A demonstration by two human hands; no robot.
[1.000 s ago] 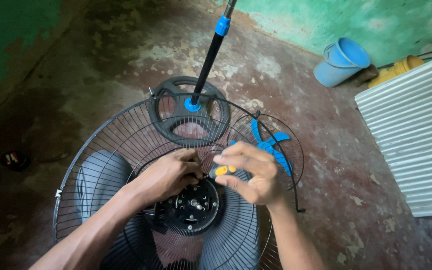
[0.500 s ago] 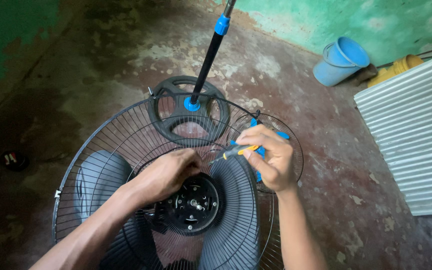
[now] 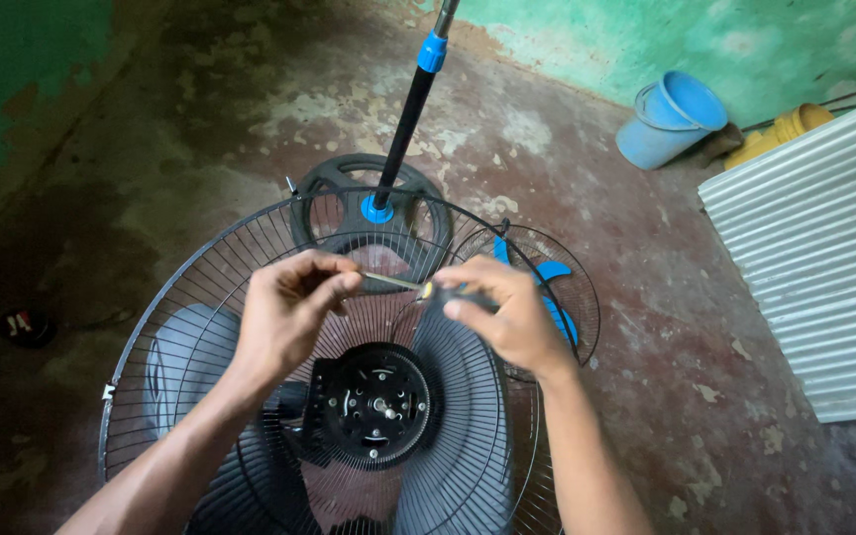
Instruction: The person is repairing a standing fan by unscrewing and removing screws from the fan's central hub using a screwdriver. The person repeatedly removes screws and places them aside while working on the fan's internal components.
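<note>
Seen from above, two bare hands meet over a big black fan lying face up on a stained concrete floor. The left hand point(image 3: 289, 312) pinches the metal tip of a screwdriver point(image 3: 410, 286) between thumb and fingertips, fingers closed on it. The right hand point(image 3: 507, 317) is wrapped shut around the handle of the same tool, of which only a small yellow part shows at the knuckles. The shaft runs level between the two hands, above the upper part of the wire guard point(image 3: 165, 307).

Below the hands, at the middle of the guard, sits the round black hub point(image 3: 380, 404), with grey blades point(image 3: 185, 352) spread around it under the wires. Beyond the hands, toward the far wall, a black pole with a blue collar point(image 3: 410, 109) rises from a round black base point(image 3: 324, 193) standing on the floor. Just right of the right hand a smaller wire guard with blue blades point(image 3: 557, 282) lies partly hidden behind the wrist.

Near the far right corner a blue bucket point(image 3: 671, 119) lies tipped against the green wall, with a yellow container point(image 3: 785, 129) beside it. Corrugated metal sheets point(image 3: 814, 267) cover the floor's right edge
</note>
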